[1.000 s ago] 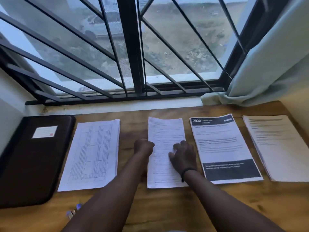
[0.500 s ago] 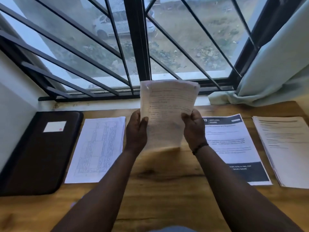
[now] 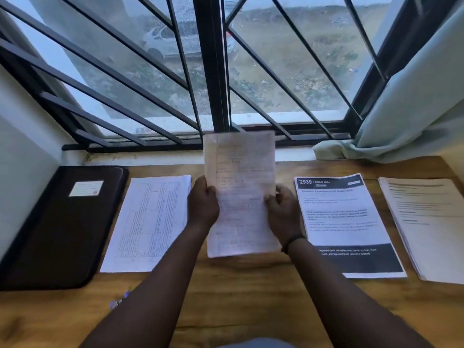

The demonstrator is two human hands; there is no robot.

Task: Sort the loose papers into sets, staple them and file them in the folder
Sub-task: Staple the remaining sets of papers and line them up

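A narrow set of handwritten papers [image 3: 241,172] is held upright above the middle of the wooden desk [image 3: 226,297]. My left hand [image 3: 203,204] grips its left edge and my right hand [image 3: 282,210] pinches its right edge. A black folder [image 3: 62,229] with a white label lies shut at the far left. Beside it lies a stack of table-printed sheets [image 3: 148,227]. Right of my hands lies a printed set headed "2939" [image 3: 346,222], and a further text stack [image 3: 426,222] sits at the right edge.
A barred window [image 3: 216,71] runs behind the desk, with a pale curtain [image 3: 406,109] bunched on the sill at the right. A small bluish object [image 3: 120,298] shows beside my left forearm, mostly hidden. A white wall borders the left.
Both hands took the middle papers off the desk and raised them upright. Since half a second ago the set has come lower and nearer to the desk.
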